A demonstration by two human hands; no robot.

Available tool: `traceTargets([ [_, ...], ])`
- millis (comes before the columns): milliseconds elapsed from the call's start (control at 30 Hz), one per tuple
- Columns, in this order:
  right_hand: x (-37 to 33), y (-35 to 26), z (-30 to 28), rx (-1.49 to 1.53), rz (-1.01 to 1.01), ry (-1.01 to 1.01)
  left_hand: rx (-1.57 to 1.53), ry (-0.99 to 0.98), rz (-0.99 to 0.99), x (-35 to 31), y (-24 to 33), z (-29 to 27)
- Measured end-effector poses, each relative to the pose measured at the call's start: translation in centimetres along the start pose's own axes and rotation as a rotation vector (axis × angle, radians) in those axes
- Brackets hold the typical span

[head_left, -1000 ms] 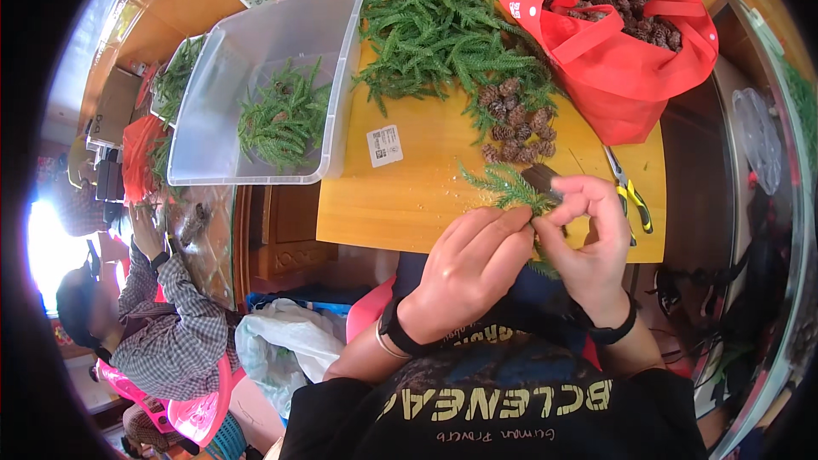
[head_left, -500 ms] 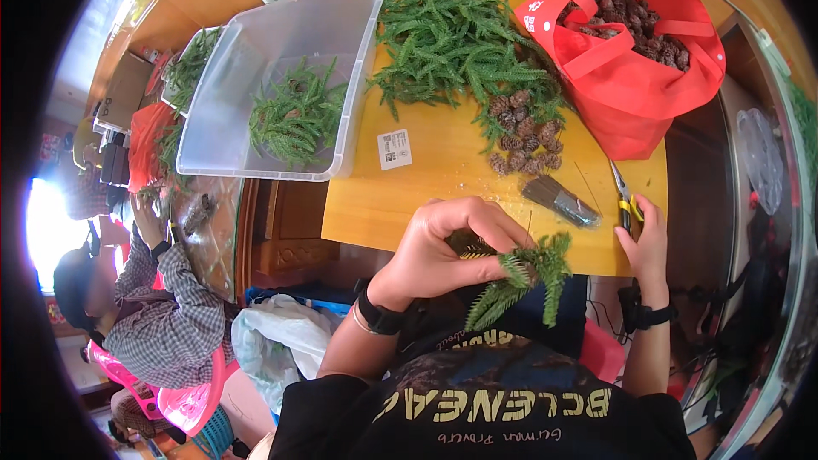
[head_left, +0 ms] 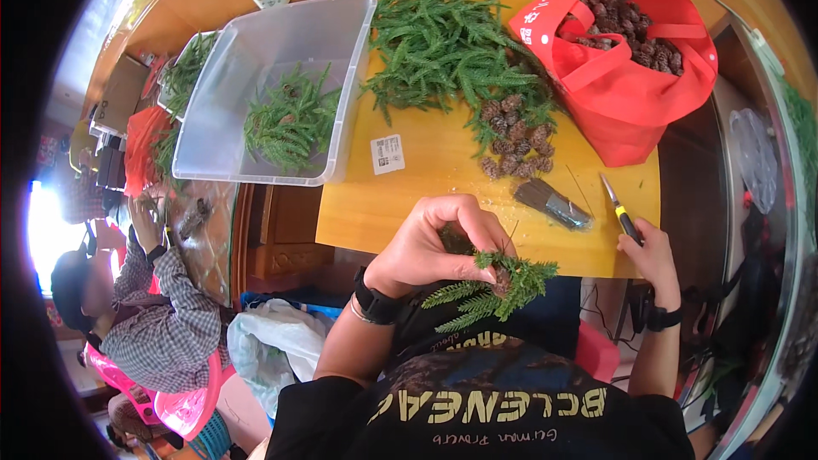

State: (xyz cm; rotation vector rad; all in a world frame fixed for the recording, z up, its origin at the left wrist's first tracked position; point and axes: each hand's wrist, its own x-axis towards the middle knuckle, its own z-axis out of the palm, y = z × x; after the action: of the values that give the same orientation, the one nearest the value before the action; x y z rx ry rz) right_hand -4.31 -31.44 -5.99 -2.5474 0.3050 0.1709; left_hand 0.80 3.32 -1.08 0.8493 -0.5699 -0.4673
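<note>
My left hand [head_left: 426,247] is closed in a pinch on a green artificial pine sprig [head_left: 473,302], held in front of my shirt by the table's near edge. A brown pine cone [head_left: 504,280] sits among its needles, just below my fingertips. At the table's right edge my right hand [head_left: 654,257] is wrapped round a pair of pliers [head_left: 620,209] with yellow and black handles. Their jaws point away from me, apart from the sprig. Between the hands lies a bundle of thin dark wires [head_left: 552,204] in clear wrap. Several loose pine cones [head_left: 517,143] rest behind it.
Green sprigs [head_left: 443,43] are heaped at the table's back. A red bag [head_left: 622,123] full of pine cones stands at back right. Left of the heap is a clear plastic bin [head_left: 251,179] with sprigs inside. A person in a checked shirt [head_left: 170,328] works at far left.
My right hand has turned the pliers, so they now look narrow and edge-on. My left hand has tilted the sprig, and its pine cone shows more clearly.
</note>
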Motion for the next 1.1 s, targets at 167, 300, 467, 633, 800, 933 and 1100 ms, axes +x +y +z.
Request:
traceTargets([
  [167, -2.0, -1.2, -2.4, 0.197, 0.07, -0.247, 0.046, 0.007, 0.011, 0.0, 0.1, -0.3],
  [300, -4.0, -5.9, -3.8, 0.482, -0.315, -0.103, 0.055, -0.089, -0.004, 0.2, 0.0, -0.3],
  [467, -3.4, -10.8, -5.2, 0.264, -0.799, -0.261, 0.071, -0.21, -0.027, 0.1, 0.5, -0.4],
  [633, -2.8, -11.5, -5.1, 0.233, -0.855, -0.36, 0.009, -0.169, -0.025, -0.2, 0.2, 0.0],
  [800, -2.4, -11.9, -4.4, 0.303, -0.925, -0.34, -0.061, -0.175, -0.047, -0.2, 0.3, 0.2],
  [933, -2.1, -12.2, -4.4, 0.301, -0.939, -0.364, -0.148, -0.189, -0.095, -0.3, 0.1, 0.3],
  [1100, -2.0, -12.1, -4.5, 0.292, -0.955, -0.383, -0.156, -0.189, -0.098, -0.4, 0.1, 0.3],
])
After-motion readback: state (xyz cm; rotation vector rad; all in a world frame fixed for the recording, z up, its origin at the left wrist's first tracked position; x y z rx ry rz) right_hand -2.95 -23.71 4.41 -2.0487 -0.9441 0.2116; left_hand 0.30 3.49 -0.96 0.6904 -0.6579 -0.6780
